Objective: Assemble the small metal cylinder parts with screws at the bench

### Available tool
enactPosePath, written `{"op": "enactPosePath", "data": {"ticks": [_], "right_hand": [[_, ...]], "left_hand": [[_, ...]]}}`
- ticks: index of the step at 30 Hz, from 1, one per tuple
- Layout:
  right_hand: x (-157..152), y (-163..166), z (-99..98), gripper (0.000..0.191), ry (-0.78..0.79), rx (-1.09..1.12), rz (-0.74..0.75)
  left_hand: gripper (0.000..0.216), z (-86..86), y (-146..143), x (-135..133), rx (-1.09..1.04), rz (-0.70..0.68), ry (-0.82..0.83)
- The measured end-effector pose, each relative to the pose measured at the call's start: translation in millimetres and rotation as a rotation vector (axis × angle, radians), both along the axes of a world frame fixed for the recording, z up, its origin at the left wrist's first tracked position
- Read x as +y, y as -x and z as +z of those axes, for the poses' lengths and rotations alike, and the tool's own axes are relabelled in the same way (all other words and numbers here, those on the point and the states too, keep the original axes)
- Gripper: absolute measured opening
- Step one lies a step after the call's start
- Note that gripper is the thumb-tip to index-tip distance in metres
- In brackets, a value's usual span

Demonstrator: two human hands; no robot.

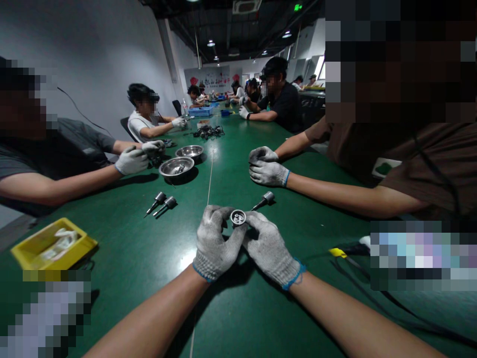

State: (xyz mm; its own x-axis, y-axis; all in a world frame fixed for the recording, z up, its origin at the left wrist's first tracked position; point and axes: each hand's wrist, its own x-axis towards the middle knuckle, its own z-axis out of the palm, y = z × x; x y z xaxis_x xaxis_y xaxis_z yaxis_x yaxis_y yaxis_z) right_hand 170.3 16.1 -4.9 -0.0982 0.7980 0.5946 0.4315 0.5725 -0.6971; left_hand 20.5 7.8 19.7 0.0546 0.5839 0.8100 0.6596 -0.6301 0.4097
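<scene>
Between my two gloved hands is a small round metal cup-shaped part [238, 218], its open end turned up toward me. Small metal pieces show inside its rim. My left hand [218, 241] is closed on the part from the left, with thumb and fingers around its side. My right hand [269, 244] grips it from the right with the fingertips. Just beyond my right hand a metal cylinder with a thin shaft [267, 199] lies on the green table [231, 318]. Two similar shafted cylinders [170, 203] lie side by side farther left.
Two steel bowls [176, 174] stand ahead to the left, near a pile of dark parts [208, 132]. A yellow bin [55, 243] holds white items at the left. Black cables [367, 273] run along the right. Co-workers' gloved hands [269, 171] work on both sides.
</scene>
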Motion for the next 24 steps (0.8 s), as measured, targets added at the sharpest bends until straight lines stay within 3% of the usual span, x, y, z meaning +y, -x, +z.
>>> {"op": "enactPosePath", "data": {"ticks": [6,11,15,20,24], "right_hand": [[-1,0,3.0,0.018,0.031,0.024,-0.030],[-1,0,1.3,0.030,0.020,0.007,0.022],[-3,1,1.6,0.029,0.034,-0.026,0.011],[-7,3,4.7,0.032,0.079,-0.039,0.005],[-5,1,4.9,0.026,0.109,0.016,-0.064]], "left_hand": [[0.018,-2.0,1,-1,0.004,-0.017,-0.007],[0.017,-1.9,0,-1,-0.015,-0.005,0.001],[0.016,1.1,0,0,-0.069,0.022,0.012],[0.022,12.9,19,22,-0.257,0.191,-0.032],[0.027,14.6,51,47,-0.349,0.366,0.106]]}}
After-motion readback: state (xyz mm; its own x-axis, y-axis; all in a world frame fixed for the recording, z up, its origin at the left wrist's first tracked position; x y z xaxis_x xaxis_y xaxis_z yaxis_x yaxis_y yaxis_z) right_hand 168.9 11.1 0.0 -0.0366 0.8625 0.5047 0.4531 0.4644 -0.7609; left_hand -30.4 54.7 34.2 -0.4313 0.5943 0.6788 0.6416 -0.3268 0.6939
